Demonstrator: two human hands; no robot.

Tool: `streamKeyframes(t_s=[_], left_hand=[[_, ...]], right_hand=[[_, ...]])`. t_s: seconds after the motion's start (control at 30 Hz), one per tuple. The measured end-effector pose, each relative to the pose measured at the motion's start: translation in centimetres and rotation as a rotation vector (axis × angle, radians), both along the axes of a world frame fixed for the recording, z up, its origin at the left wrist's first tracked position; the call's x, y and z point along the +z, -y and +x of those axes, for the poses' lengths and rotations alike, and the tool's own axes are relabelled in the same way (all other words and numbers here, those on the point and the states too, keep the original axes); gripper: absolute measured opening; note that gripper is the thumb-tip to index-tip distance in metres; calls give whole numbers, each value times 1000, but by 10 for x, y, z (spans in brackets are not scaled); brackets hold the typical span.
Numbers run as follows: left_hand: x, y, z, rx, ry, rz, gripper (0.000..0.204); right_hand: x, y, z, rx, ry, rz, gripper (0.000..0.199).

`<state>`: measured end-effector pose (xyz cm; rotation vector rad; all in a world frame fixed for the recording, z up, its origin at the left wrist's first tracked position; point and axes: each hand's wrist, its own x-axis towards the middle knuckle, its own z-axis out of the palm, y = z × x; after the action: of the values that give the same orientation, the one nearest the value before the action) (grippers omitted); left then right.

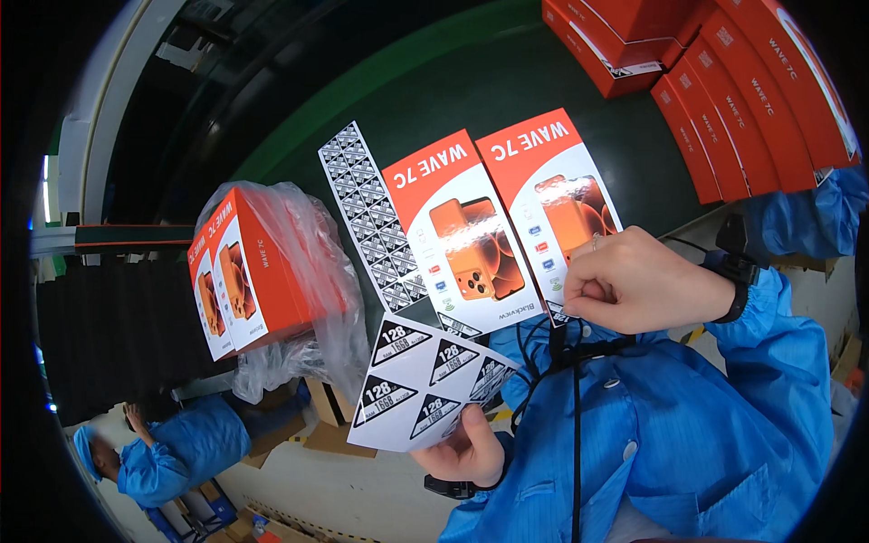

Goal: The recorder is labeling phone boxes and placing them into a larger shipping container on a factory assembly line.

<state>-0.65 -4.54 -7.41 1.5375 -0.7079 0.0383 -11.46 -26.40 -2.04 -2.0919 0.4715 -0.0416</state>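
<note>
My left hand [469, 451] pinches the lower edge of a white sheet of triangular black-and-white stickers [385, 425], held up in front of the table edge. My right hand [625, 282] is curled closed over the lower part of the right phone box [529, 149], by a triangular sticker [558, 315] at its near corner. Its fingertips are partly hidden. Close beside it on the left lies another red-and-white phone box [416, 185], with a similar triangular sticker [457, 324] at its near corner. Left of both boxes, a long sheet of small triangular labels [367, 208] lies flat.
Red phone boxes [715, 118] stand in rows at the far right, more stacked [615, 45] behind. At left, boxes [281, 271] sit in a clear plastic bag [330, 335]. Beneath everything is a dark green work surface [407, 90]. A person in blue [172, 452] is at lower left.
</note>
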Motion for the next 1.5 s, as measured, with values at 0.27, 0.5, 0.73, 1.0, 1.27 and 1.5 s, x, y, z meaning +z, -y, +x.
streamKeyframes(t_s=[0.27, 0.5, 0.73, 1.0, 1.27, 1.5], left_hand=[[-2, 1, 2, 32, -15, -17, 57], [-8, 0, 49, -716, -606, -522, 65], [-20, 39, 25, -278, -915, -65, 54], [23, 25, -12, -260, -596, -173, 62], [81, 130, -121, -910, -186, 83, 42], [110, 237, -177, -1291, -564, -120, 34]], right_hand=[[-14, -3, 1, 32, 67, -103, 14], [-7, -9, -11, -98, 206, -168, 24], [-73, -36, -48, -466, 488, 154, 79], [-2, -25, -100, -406, 849, -29, 90], [60, 30, -208, -1033, 1229, -445, 72], [40, 102, -267, -1370, 809, -866, 40]])
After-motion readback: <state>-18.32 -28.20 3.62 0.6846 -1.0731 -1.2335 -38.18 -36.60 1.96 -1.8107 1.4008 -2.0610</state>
